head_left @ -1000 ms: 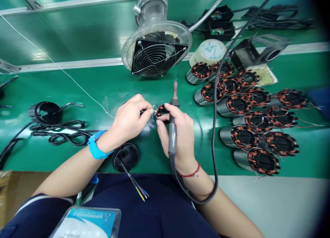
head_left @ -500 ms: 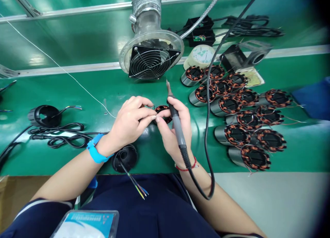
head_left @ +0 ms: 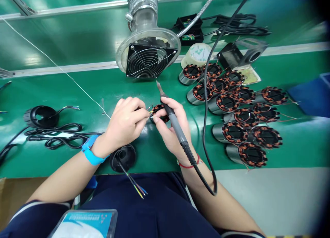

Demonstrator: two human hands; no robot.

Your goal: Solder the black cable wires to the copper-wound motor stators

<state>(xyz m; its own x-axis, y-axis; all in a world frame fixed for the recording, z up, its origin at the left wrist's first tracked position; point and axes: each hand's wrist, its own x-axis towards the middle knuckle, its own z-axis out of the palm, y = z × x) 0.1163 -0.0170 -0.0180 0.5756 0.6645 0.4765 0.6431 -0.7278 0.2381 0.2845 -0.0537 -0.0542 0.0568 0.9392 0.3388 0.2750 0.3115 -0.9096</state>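
My right hand grips a soldering iron, its tip pointing up and away toward the fan. The thumb and a finger of that hand also reach to a motor stator with copper windings, which my hands partly cover. My left hand is closed in a pinch at the stator's left side, with a short yellow wire at its fingertips. A thin pale strand, like solder wire, runs from the upper left down to my left hand; its end is hidden there.
Several wound stators stand on the right. An extractor fan hangs ahead. A black cap with coloured leads lies near the front edge; a black ring housing and coiled cable are left. The iron's cord loops at right.
My fingertips have moved slightly apart, and a yellow wire now shows at my left fingers. The iron's tip has swung a little to the left. The whole view has shifted slightly.
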